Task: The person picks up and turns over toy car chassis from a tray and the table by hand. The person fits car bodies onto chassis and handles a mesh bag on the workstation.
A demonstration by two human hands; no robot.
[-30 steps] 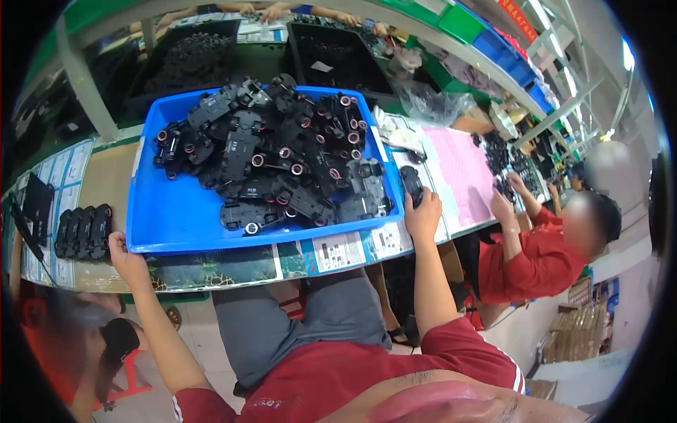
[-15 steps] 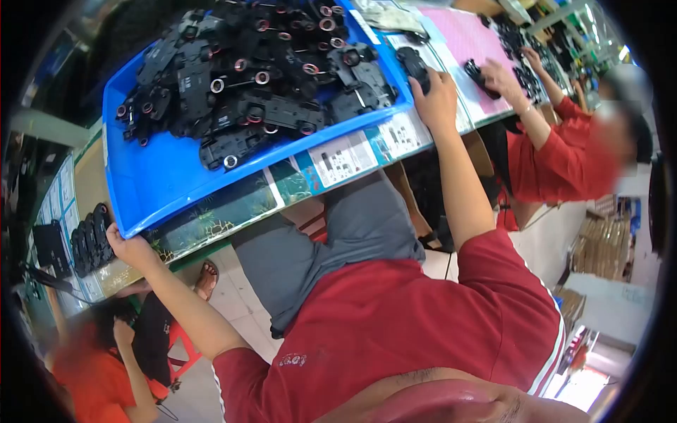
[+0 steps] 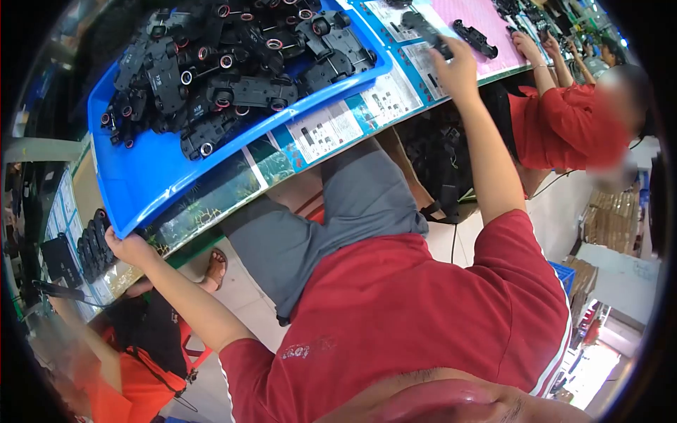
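Worktop [image 3: 218, 194] slanting across the view, printed sheets [image 3: 324, 134] along its near edge; on top, big blue bin [image 3: 137, 166], bare floor showing at its left end; inside, heap of black toy-car chassis [image 3: 247, 92], tangled, several with axles exposed, some with red-ringed wheels; at far right, co-worker in red [image 3: 564, 116], hands among small black parts; past the bin's right side, pink mat [image 3: 486, 14]; off the bin's near-left corner, short row of black pieces [image 3: 95, 243], packed side by side.

Left grip [image 3: 134, 250] at that same bin corner, fingers curled in apparent contact; pinching the rim or merely resting there, cannot tell; right grip [image 3: 458, 70] beyond the bin's right end, mostly closed, thumb and fingers around the near end of one black car part [image 3: 427, 32].

Step in hand, as a judgement: single-part handling on the right, bin probably steadied on the left; for the next move, likely needed: firm pinch on that part, plus clearance from the bin rim and from the loose chassis [image 3: 476, 39] lying on the mat; part location: just right of the bin, over the sheets, near end inside the right grip, rest sticking out past the fingertips toward the far side; motion-blurred; lifted or touching the worktop, cannot tell.
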